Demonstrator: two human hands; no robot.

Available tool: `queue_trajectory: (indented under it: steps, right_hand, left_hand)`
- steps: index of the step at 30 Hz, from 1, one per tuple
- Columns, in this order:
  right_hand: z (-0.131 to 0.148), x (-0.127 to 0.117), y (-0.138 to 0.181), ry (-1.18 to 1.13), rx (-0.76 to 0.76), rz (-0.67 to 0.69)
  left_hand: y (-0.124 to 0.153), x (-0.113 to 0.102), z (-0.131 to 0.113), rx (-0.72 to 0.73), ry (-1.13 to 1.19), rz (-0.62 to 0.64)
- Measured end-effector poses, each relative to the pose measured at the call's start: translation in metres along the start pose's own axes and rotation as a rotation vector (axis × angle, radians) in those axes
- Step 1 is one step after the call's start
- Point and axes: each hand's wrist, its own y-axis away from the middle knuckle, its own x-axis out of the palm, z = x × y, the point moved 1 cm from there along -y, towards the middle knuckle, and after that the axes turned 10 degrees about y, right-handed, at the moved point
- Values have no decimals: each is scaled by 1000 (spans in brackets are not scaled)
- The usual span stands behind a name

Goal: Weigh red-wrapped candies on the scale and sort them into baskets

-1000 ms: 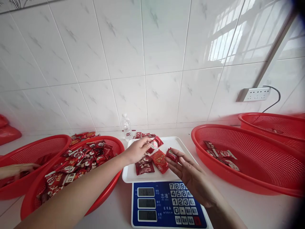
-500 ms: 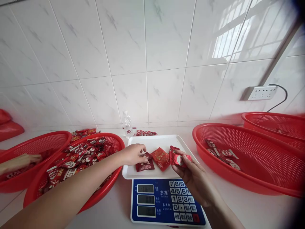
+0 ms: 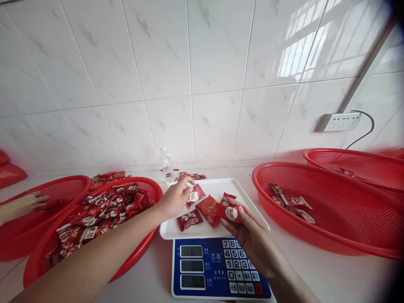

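Snack packets (image 3: pixel 190 219) in red wrappers lay on the white tray (image 3: pixel 170 230) of a scale (image 3: pixel 217 289), and two more were held just over it. The left hand (image 3: pixel 176 200) seemed to pinch the edge of a slightly blurred pink-red packet (image 3: pixel 195 195) between thumb and fingers; so slight a grip, I judged, could let it slide off. The right hand (image 3: pixel 252 235) pressed a round-labelled packet (image 3: pixel 231 213) between thumb and fingers, close beside a gold-marked packet (image 3: pixel 208 211). A careless turn there might knock the small packet (image 3: pixel 227 196) peeping out behind it.

That hand hung over part of the keys (image 3: pixel 237 264), so a drooping wrist might press one by accident. The left forearm crossed above a heaped basket (image 3: pixel 154 193), where brushing the pile could shake packets loose onto the desk (image 3: pixel 151 271). A plastic bottle (image 3: pixel 166 168) stood near the tray's far left corner; a shove of the tray could tip it. Farther left, another person's hand (image 3: pixel 28 204) reached into a second basket (image 3: pixel 63 185).
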Motion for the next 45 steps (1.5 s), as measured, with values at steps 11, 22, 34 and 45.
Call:
queue_trajectory:
  steps: [11, 22, 34, 45]
  right_hand:
    - [-4, 4, 2, 59, -15, 1]
    - [5, -3, -5, -83, -113, -226]
    - [2, -11, -9, -71, -185, -269]
    - [11, -16, -12, -151, -253, -404]
  left_hand:
    - [10, 24, -26, 82, -3, 122]
    - [8, 2, 16, -247, -233, 328]
    - [-28, 43, -2, 167, -158, 334]
    - [-29, 64, 15, 297, -462, 188]
